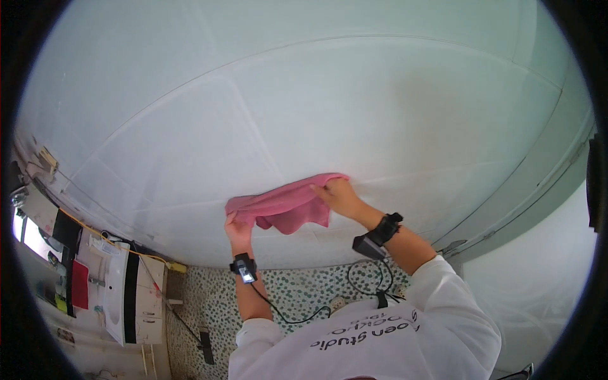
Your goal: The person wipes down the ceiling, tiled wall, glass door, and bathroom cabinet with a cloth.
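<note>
A pink cloth (285, 204) stretches between my hands in front of the pale tiled wall (380, 114), its lower edge hanging in loose folds. My left hand (238, 229) grips the cloth's left end from below, fingers partly hidden behind it. At the upper right corner, my right hand (337, 195) is closed on the fabric with the thumb side showing. Whether the cloth touches the wall cannot be told. Each wrist wears a black strapped device with a cable running toward my chest.
To the left stand a white washbasin (115, 297) and its cabinet (149, 310). A long-handled floor tool (206, 347) lies on the pebble-patterned floor (285, 288). A red towel (80, 284) hangs near the basin. A door frame (538, 171) rises at the right.
</note>
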Demonstrator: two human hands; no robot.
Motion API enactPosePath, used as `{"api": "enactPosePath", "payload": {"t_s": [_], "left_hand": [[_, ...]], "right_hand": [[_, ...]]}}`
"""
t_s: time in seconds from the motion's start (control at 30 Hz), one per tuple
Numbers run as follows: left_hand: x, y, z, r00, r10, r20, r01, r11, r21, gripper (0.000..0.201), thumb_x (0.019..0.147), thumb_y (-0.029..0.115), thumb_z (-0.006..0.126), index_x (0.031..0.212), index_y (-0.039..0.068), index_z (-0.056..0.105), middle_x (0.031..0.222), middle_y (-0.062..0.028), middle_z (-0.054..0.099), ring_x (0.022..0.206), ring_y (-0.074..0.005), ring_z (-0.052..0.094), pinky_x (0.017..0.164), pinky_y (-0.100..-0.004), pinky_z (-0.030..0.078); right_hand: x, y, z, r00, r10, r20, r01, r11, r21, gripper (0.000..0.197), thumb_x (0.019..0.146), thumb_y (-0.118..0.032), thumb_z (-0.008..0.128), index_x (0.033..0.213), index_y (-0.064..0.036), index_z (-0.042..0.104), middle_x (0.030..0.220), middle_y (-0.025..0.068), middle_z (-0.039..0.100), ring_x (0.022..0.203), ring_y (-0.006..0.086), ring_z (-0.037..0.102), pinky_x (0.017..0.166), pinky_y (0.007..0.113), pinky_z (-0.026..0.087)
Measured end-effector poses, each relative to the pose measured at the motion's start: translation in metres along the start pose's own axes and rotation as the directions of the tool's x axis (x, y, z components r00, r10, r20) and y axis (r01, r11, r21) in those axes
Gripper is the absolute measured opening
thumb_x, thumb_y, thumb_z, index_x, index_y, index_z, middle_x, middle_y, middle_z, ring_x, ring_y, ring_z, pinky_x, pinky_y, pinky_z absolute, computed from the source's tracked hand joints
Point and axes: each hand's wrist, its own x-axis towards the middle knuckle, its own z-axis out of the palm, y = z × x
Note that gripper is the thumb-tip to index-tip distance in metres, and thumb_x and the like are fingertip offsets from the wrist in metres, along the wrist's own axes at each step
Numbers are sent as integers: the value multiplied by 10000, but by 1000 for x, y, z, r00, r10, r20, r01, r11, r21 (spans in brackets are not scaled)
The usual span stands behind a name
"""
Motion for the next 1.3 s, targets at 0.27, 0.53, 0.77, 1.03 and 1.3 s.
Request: {"api": "enactPosePath", "payload": {"t_s": [0.27, 0.53, 0.77, 1.03, 1.3], "left_hand": [[3, 46, -32, 992, -14, -125, 22, 998, 62, 251, 696, 28, 446, 943, 4, 480, 968, -95, 515, 957, -235, 448, 860, -369, 326], [9, 26, 43, 986, -151, -73, 154, 987, 36, 244, 704, 69, 455, 944, 22, 472, 997, -83, 491, 970, -227, 425, 877, -369, 294], [2, -20, 114, 961, -275, 31, 265, 946, 188, 286, 691, 92, 442, 969, 34, 470, 1034, -84, 483, 1005, -236, 409, 894, -394, 274], [-10, -78, 153, 974, -228, 2, 227, 972, 61, 216, 656, 8, 457, 860, 52, 512, 897, -62, 542, 854, -215, 500, 778, -381, 388], [-15, -117, 140, 974, -221, -47, 224, 970, 95, 73, 629, -20, 461, 654, 36, 499, 715, -42, 535, 726, -186, 513, 703, -334, 412]], "right_hand": [[-3, 10, 63, 999, 41, -18, -41, 999, 6, 321, 748, -273, 499, 598, 10, 489, 535, 178, 462, 485, 310, 460, 442, 365, 346], [3, -28, -13, 967, 254, -36, -239, 942, 235, 174, 774, -170, 498, 781, 1, 528, 655, 76, 526, 602, 143, 483, 528, 276, 382], [-15, -31, -93, 914, 353, -199, -266, 893, 364, 149, 767, -134, 519, 797, 10, 545, 676, -6, 519, 647, 66, 453, 572, 221, 384], [-34, -6, -154, 843, 449, -296, -201, 773, 601, 91, 750, -63, 498, 779, 6, 549, 732, 19, 540, 691, 96, 473, 641, 229, 374], [-67, 24, -158, 830, 456, -322, -62, 650, 758, 92, 773, -59, 460, 818, -22, 531, 779, 36, 548, 712, 116, 496, 655, 243, 388]]}}
